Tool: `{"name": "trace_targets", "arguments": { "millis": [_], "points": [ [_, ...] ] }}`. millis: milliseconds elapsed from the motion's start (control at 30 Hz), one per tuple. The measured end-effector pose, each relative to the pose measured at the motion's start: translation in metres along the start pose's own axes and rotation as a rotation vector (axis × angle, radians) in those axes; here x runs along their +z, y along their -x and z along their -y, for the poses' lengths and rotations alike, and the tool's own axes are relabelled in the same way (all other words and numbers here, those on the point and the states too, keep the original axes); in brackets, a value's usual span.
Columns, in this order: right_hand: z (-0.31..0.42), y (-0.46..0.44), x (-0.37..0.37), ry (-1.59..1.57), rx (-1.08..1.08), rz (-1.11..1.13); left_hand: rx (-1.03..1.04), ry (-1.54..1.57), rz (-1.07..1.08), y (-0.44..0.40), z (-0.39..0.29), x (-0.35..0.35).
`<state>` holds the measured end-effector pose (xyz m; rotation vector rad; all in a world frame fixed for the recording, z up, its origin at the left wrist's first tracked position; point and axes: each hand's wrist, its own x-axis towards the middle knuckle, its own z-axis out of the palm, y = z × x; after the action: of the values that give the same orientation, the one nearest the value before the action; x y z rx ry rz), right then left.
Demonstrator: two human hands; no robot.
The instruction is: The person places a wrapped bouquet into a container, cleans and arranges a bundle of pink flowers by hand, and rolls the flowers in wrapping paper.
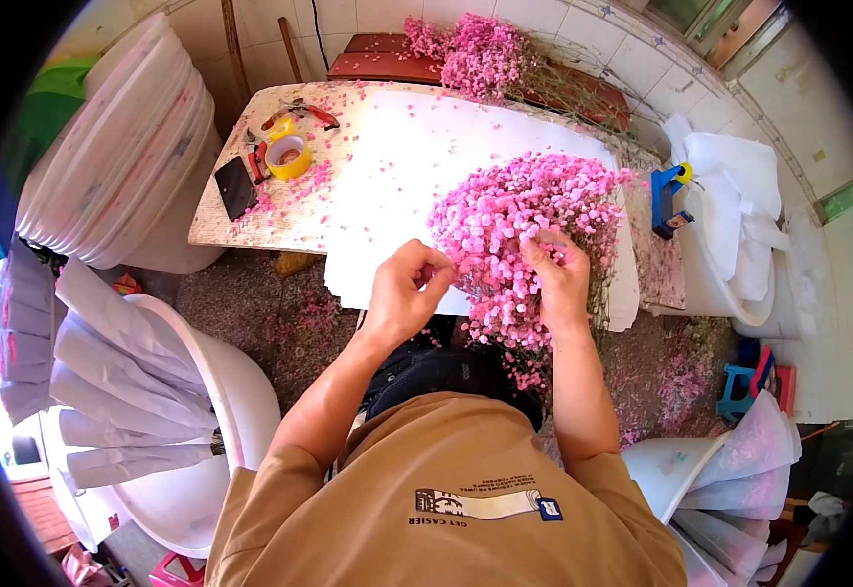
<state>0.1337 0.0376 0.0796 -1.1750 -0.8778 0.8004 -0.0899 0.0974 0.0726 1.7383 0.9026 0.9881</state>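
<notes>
A large bunch of small pink flowers (514, 215) lies over the right part of the white paper sheets (387, 166) on the table. At the bunch's left edge is my left hand (412, 293), its thumb and forefinger pinched together; whatever is between them is too small to make out. My right hand (558, 279) is at the middle of the bunch, with thumb and fingers closed on flower heads. The lower stems are mostly hidden beneath the blooms.
Yellow tape rolls (288, 157), red-handled pliers (321, 116) and a black phone (236, 188) lie on the table's left. A blue tape dispenser (668, 201) stands right. More pink flowers (485, 59) lie behind. White tubs (250, 391) with wrapped bundles flank me.
</notes>
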Motion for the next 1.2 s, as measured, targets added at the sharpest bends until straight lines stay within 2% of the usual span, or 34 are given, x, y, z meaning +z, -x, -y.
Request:
{"name": "trace_targets", "arguments": {
  "millis": [33, 67, 100, 167, 300, 367, 400, 433, 500, 533, 567, 633, 667, 700, 767, 800, 900, 967, 1100, 1200],
  "points": [
    [0.000, 0.000, 0.000, 0.001, 0.003, -0.026, -0.181, 0.177, -0.013, 0.000, 0.001, 0.000],
    [-0.001, -0.001, -0.002, 0.003, 0.003, -0.026, -0.202, 0.416, -0.070, -0.004, 0.008, 0.003],
    [-0.002, -0.002, -0.004, 0.011, 0.001, -0.029, -0.306, 0.614, -0.075, -0.005, 0.013, -0.003],
    [-0.003, -0.002, -0.006, 0.019, -0.001, -0.031, -0.386, 0.990, -0.028, -0.011, 0.021, -0.012],
    [0.003, 0.001, -0.001, 0.023, 0.012, -0.026, -0.330, 0.799, 0.046, -0.016, 0.022, -0.009],
    [0.001, 0.002, -0.001, 0.024, -0.005, -0.025, -0.211, 0.396, 0.020, -0.020, 0.017, 0.001],
    [-0.004, 0.002, -0.004, 0.109, -0.043, -0.011, -0.211, 0.396, 0.019, -0.022, 0.016, 0.003],
    [0.000, 0.003, 0.001, 0.193, -0.082, 0.003, -0.172, 0.222, -0.006, -0.025, 0.016, 0.004],
    [0.010, 0.014, 0.012, 0.171, -0.039, -0.003, -0.091, -0.125, -0.056, -0.031, 0.017, 0.007],
    [0.011, 0.017, 0.015, 0.198, -0.112, 0.039, 0.033, -0.184, -0.089, -0.033, 0.025, 0.007],
    [0.011, 0.019, 0.015, 0.226, -0.186, 0.080, 0.037, -0.183, -0.087, -0.034, 0.031, 0.008],
    [0.002, 0.023, 0.015, 0.283, -0.349, 0.109, -0.212, 0.232, -0.101, -0.035, 0.036, 0.007],
    [0.008, 0.023, 0.017, 0.408, -0.498, 0.163, -0.094, 0.272, -0.136, -0.038, 0.034, 0.003],
    [0.013, 0.022, 0.018, 0.532, -0.645, 0.219, -0.264, 0.479, -0.130, -0.034, 0.033, -0.002],
    [0.015, 0.028, 0.023, 0.643, -0.724, 0.296, -0.415, 0.861, -0.083, -0.032, 0.033, -0.019],
    [0.017, 0.033, 0.026, 0.717, -0.729, 0.314, -0.466, 0.947, -0.097, -0.029, 0.031, -0.024],
    [0.024, 0.050, 0.037, 0.907, -0.695, 0.432, -0.415, 1.042, -0.068, -0.020, 0.039, -0.039],
    [0.033, 0.057, 0.038, 0.917, -0.638, 0.506, -0.398, 1.062, -0.081, -0.014, 0.038, -0.047],
    [0.046, 0.063, 0.024, 0.954, -0.611, 0.464, -0.463, 1.039, -0.129, -0.006, 0.029, -0.057],
    [0.047, 0.063, 0.006, 0.763, -0.606, 0.145, -0.453, 0.991, -0.103, 0.001, 0.031, -0.058]
  ]
}}
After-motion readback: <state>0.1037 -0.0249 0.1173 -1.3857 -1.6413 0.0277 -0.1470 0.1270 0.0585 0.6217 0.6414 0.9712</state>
